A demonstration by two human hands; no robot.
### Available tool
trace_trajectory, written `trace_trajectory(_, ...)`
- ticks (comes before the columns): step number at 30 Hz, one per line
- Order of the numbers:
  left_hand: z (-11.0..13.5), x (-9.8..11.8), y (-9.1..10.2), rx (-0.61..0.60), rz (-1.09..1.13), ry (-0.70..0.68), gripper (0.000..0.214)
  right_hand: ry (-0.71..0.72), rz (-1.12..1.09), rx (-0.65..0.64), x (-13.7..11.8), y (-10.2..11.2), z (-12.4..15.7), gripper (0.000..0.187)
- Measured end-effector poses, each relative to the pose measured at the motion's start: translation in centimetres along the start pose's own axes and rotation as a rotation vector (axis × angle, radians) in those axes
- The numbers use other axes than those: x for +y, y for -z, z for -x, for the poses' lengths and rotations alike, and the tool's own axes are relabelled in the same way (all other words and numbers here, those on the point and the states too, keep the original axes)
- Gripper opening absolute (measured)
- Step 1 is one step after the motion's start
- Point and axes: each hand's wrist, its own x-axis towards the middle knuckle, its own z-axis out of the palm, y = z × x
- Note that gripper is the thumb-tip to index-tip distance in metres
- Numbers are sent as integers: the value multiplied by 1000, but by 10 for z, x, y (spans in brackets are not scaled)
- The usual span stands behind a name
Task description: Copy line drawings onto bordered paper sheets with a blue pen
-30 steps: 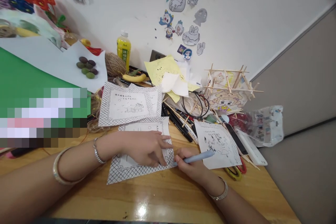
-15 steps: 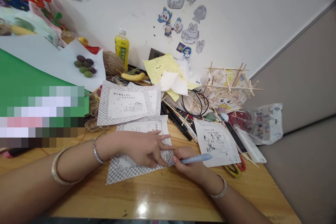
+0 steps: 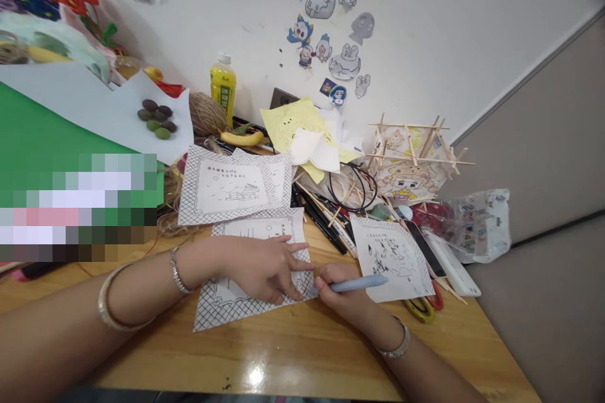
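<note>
My left hand point(image 3: 267, 267) lies flat with spread fingers on a white paper point(image 3: 212, 312) that has a cross-hatched border and ink drawing. It covers much of that sheet. At the paper's right edge, my right hand point(image 3: 343, 289) is closed round a light blue pen point(image 3: 362, 283), whose tip points left toward the border. Just behind lies another bordered drawing point(image 3: 236, 186) with a small house and handwriting, overlapping a further sheet. A third drawing point(image 3: 392, 258) rests to the right of my right hand.
Black markers point(image 3: 324, 220) and thin wooden sticks lie behind the papers. A stick frame with pictures point(image 3: 409, 160), a phone point(image 3: 425, 245) and scissors handles point(image 3: 420, 312) are at right. A yellow bottle point(image 3: 222, 88) stands by the wall; a green sheet point(image 3: 61, 132) is at left.
The whole view has shifted slightly. My right hand and the pen have moved a little to the right along the paper's edge; my left hand stays spread on the sheet.
</note>
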Motion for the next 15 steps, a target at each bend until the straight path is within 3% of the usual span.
trace_trajectory(7,0,-3,-1,-4,32,5,37,-47,65,85,1,0,-1,38)
trace_trajectory(11,0,-3,-2,-4,44,15,39,-20,39,46,0,-1,-2,37)
trace_trajectory(15,0,-2,-1,1,34,-2,39,-76,39,132,0,-1,-3,38)
